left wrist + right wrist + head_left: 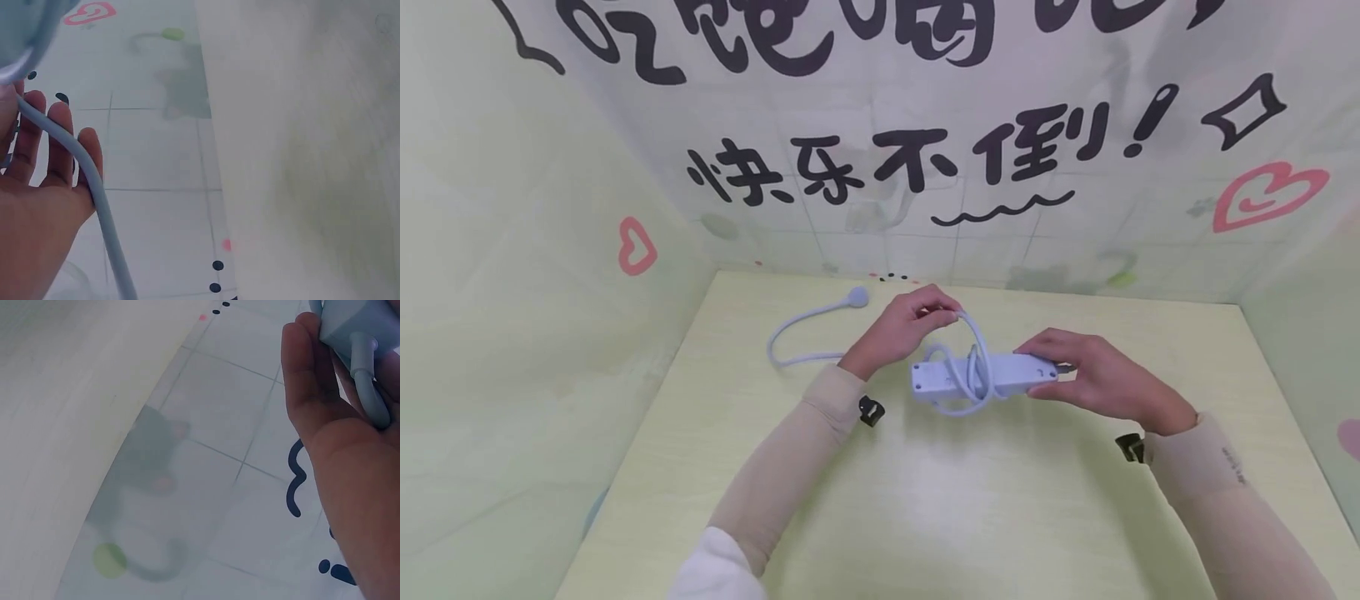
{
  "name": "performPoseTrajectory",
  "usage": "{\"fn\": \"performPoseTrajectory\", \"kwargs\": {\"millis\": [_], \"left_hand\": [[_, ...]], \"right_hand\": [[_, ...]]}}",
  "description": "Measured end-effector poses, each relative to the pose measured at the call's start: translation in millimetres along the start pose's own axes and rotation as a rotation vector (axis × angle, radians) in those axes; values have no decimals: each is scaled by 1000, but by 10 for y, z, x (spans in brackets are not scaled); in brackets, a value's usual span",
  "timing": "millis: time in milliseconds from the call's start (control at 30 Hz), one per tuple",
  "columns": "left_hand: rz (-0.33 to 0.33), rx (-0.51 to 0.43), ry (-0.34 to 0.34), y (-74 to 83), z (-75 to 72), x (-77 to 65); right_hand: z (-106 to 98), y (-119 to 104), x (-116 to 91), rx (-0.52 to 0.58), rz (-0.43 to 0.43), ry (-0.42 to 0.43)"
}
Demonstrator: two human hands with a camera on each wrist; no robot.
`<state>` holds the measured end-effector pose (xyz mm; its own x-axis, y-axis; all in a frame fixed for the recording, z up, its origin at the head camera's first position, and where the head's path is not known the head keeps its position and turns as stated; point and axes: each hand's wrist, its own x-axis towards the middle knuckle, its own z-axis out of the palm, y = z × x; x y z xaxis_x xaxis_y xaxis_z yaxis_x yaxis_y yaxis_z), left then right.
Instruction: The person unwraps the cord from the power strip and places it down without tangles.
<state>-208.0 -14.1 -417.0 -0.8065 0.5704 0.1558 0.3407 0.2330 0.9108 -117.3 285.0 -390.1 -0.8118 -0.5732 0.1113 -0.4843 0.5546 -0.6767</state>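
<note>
A white power strip (1018, 372) is held above the table, its long body lying nearly level in the head view. My right hand (1101, 379) grips its right end between thumb and fingers; in the right wrist view the cord leaves that end of the strip (353, 322). Loops of the white cord (978, 335) circle the strip's left half. My left hand (901, 327) pinches the cord just above and left of the strip. From there the cord (99, 187) runs down past the left palm. Its plug (857, 297) lies on the table at the back left.
The pale wooden table (970, 517) meets a printed back curtain (850, 242) with dark lettering. Side curtains (512, 333) close it in at left and right. A loose stretch of cord (772, 337) curves on the table beside the left forearm.
</note>
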Motion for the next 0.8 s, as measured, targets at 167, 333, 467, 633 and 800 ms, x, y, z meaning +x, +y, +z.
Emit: {"fn": "performPoseTrajectory", "kwargs": {"millis": [167,333,467,633,800], "left_hand": [[49,6,61,124,-60,-22],[56,-58,101,266,-87,-88],[81,-58,64,377,-116,-186],[90,-41,20,466,-155,-338],[75,-71,-35,456,-149,-451]], "right_hand": [[48,57,-29,-22,30,-39],[82,137,-73,-6,108,-54],[67,197,-58,-103,102,6],[4,259,-49,-222,161,125],[-50,303,-45,-255,211,285]]}}
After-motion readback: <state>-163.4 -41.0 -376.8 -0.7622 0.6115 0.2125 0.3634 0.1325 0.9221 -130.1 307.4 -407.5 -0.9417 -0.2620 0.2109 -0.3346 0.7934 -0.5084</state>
